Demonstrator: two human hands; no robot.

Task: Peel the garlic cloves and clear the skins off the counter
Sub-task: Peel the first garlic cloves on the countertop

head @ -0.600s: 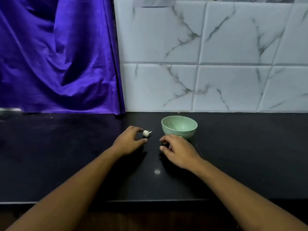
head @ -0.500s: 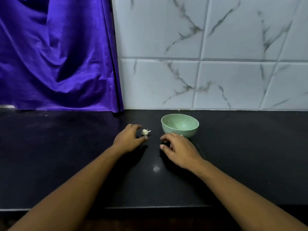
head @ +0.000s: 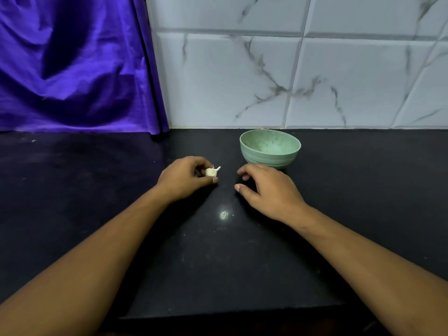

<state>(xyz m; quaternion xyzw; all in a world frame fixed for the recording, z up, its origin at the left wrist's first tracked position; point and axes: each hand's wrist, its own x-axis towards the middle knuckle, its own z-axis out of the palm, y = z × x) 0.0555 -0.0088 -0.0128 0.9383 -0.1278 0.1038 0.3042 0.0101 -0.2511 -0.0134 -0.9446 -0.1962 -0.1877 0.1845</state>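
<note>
One garlic clove (head: pixel 211 172) sat pinched by the left hand (head: pixel 184 177); the right hand (head: pixel 266 187) was loosely curled, empty. So slight a pinch risked slippage.

pretty sure this is a home kitchen; there's a black stone counter (head: pixel 242 263) with a shiny, speckled top that runs straight back into a wall of white marble-look tiles (head: pixel 339 81), basically a backsplash; a small green bowl (head: pixel 266 159) sits close to that wall and a garlic clove (head: pixel 211 171) is out for food prep; a purple satiny cloth (head: pixel 72 69) hangs on the left, which looks more like someone's house than a restaurant or lab
</note>
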